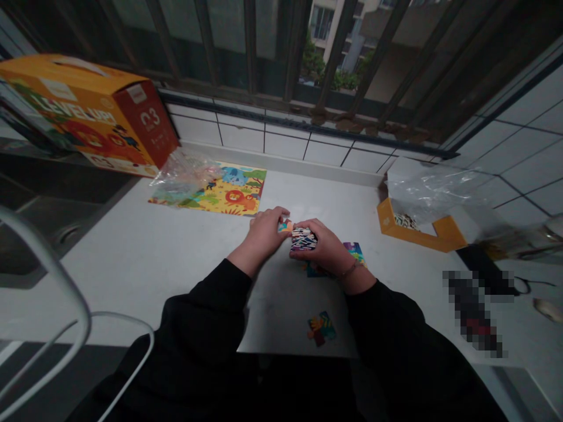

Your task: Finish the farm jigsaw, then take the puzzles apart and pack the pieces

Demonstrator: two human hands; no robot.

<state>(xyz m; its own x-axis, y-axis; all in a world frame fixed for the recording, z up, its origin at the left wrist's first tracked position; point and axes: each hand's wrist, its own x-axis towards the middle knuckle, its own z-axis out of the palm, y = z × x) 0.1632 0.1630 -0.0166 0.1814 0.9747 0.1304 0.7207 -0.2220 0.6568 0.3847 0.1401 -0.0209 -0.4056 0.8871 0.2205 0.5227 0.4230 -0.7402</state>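
My left hand [264, 231] and my right hand [323, 246] meet over the middle of the white countertop [145, 258]. The left fingers pinch a small colourful puzzle piece [285, 225]. The right hand is closed round a striped black-and-white puzzle piece [302, 239]. Under my right wrist lie more colourful puzzle pieces [354, 252]. Another loose pair of joined pieces [322, 328] lies near the counter's front edge between my black sleeves.
A colourful animal puzzle picture sheet [233, 190] lies at the back, partly under a clear plastic bag [182, 173]. An orange puzzle box [83, 114] stands back left. An orange tray [422, 234] with pieces and plastic wrap [435, 187] sits right. A sink [53, 228] is left.
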